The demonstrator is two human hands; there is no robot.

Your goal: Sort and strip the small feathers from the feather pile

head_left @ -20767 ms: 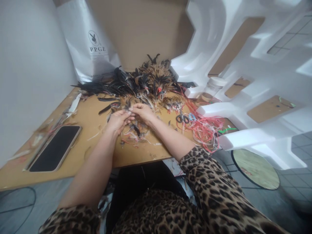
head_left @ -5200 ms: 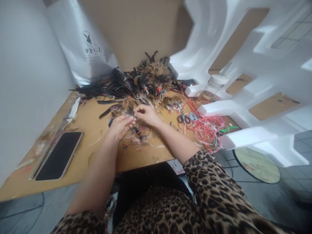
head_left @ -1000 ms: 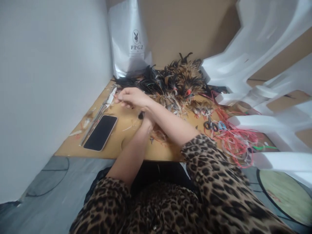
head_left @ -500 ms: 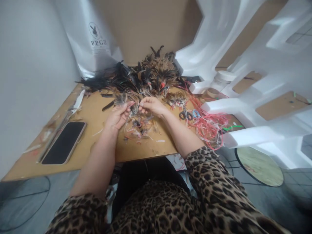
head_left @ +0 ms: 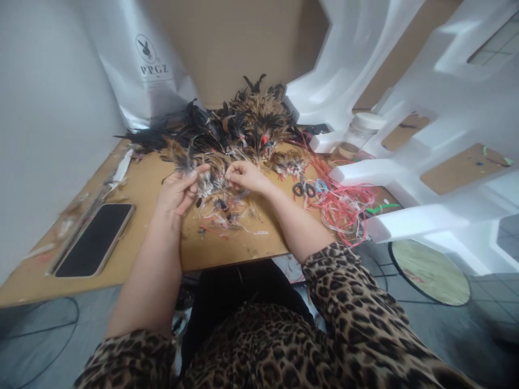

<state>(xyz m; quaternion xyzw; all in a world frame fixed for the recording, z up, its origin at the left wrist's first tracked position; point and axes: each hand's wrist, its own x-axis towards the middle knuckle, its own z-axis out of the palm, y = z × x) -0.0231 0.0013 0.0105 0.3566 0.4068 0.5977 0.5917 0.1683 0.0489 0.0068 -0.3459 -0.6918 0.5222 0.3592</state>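
One feather tuft pinched in left hand, right hand beside feather bundle, right grip unclear

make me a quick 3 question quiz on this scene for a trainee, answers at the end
1. What does the left hand hold?
2. True or false: the phone lies nearer the left hand than the right hand.
3. Which letters are printed on the silvery bag? a) GGPZ b) PPGZ c) PZZG

Key
1. A tuft of feathers.
2. True.
3. b
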